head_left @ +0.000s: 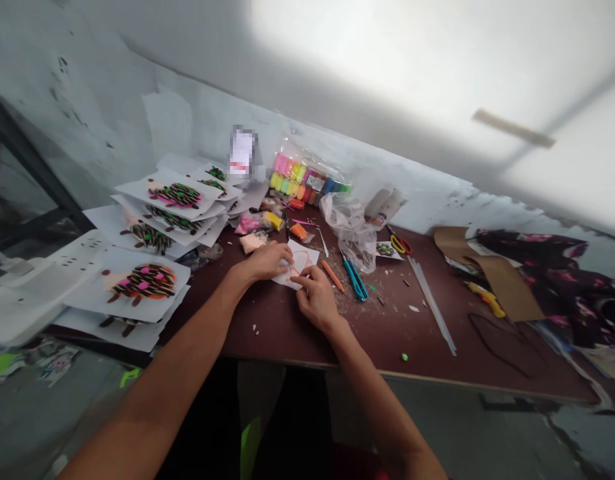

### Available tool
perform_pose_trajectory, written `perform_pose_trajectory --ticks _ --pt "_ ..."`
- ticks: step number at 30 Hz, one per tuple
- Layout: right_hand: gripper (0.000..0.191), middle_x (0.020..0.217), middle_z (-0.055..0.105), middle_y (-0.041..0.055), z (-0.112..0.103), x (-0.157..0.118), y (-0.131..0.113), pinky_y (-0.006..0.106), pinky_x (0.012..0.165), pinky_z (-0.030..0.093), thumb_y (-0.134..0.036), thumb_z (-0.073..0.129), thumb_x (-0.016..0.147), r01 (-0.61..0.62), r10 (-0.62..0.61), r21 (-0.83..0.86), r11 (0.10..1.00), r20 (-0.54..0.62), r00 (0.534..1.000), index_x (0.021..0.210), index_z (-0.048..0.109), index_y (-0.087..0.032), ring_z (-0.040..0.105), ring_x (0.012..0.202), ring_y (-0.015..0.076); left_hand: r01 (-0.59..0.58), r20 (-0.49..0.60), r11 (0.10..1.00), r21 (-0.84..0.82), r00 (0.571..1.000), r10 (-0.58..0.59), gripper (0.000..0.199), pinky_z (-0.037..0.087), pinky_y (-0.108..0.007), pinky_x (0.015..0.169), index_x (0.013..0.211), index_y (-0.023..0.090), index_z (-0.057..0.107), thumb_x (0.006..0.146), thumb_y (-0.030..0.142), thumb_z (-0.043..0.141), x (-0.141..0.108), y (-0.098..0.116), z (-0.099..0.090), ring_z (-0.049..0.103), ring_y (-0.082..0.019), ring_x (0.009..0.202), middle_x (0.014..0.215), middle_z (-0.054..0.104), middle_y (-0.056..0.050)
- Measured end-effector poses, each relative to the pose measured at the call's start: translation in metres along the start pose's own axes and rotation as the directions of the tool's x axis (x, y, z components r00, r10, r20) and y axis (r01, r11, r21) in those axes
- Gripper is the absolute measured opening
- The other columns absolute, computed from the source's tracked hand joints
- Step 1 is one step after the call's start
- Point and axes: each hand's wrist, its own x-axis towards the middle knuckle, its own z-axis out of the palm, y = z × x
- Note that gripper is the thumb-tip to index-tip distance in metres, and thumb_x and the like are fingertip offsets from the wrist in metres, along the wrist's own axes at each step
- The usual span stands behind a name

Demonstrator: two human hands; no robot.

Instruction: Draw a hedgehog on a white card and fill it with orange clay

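A small white sheet (307, 255) with an orange outline lies on the dark red table (297, 340). My left hand (268, 261) rests on the sheet's left side, its fingers bent; whether they pinch anything is hidden. From the lower right, my right hand (317, 297) reaches onto the sheet, its index finger stretched over the outline and the thumb apart. An orange stick (333, 276) and a teal cutter (355, 280) lie to the right of the sheet. Peach clay (252, 243) sits just behind my left hand.
Stacked hedgehog pictures (142, 283) stand at the left. A pack of coloured clay (307, 180) leans on the wall, with plastic bags (357, 243) before it. Farther right are scissors (400, 244), clear glue sticks (435, 307), a yellow glue gun (486, 299) and dark floral cloth (562, 280).
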Motion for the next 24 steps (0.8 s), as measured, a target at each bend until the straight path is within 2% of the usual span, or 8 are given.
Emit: perform_pose_trajectory --ticks 5,13,20,24 --pt "0.041 0.110 0.059 0.0106 -0.003 0.002 -0.004 0.037 0.090 0.044 -0.007 0.055 0.080 0.029 -0.007 -0.214 0.976 0.106 0.994 0.113 0.075 -0.021 0.052 0.100 0.0241 0.002 0.012 1.000 0.004 1.000 -0.002 0.029 0.042 -0.038 0.103 0.107 0.023 0.076 0.084 0.024 0.059 -0.001 0.002 -0.001 0.059 -0.026 0.112 0.125 0.069 -0.004" --pt "0.030 0.116 0.058 0.0145 -0.007 0.003 -0.015 0.039 0.086 0.039 -0.014 0.055 0.088 0.100 -0.025 -0.388 0.916 0.193 0.981 0.114 0.071 -0.018 0.049 0.100 0.0271 0.004 -0.011 1.000 0.001 1.000 -0.004 0.028 0.044 -0.036 0.102 0.105 0.024 0.077 0.082 0.024 0.062 -0.001 0.003 -0.002 0.061 -0.025 0.111 0.123 0.070 -0.003" --pt "0.026 0.111 0.062 0.0123 -0.006 0.001 -0.011 0.037 0.085 0.039 -0.014 0.055 0.089 0.117 -0.063 -0.402 0.908 0.147 0.987 0.107 0.073 -0.018 0.050 0.098 0.0252 0.011 0.004 1.000 -0.004 1.000 -0.011 0.029 0.043 -0.038 0.103 0.107 0.023 0.077 0.083 0.024 0.061 -0.001 0.001 0.000 0.060 -0.026 0.112 0.125 0.069 -0.004" --pt "0.029 0.112 0.061 0.0118 -0.006 0.000 -0.011 0.037 0.086 0.040 -0.013 0.055 0.088 0.108 -0.067 -0.395 0.912 0.117 0.991 0.111 0.072 -0.019 0.051 0.098 0.0249 0.009 0.013 1.000 -0.002 1.000 -0.009 0.029 0.043 -0.038 0.102 0.107 0.022 0.077 0.084 0.024 0.060 -0.001 0.002 -0.001 0.060 -0.026 0.112 0.125 0.069 -0.005"
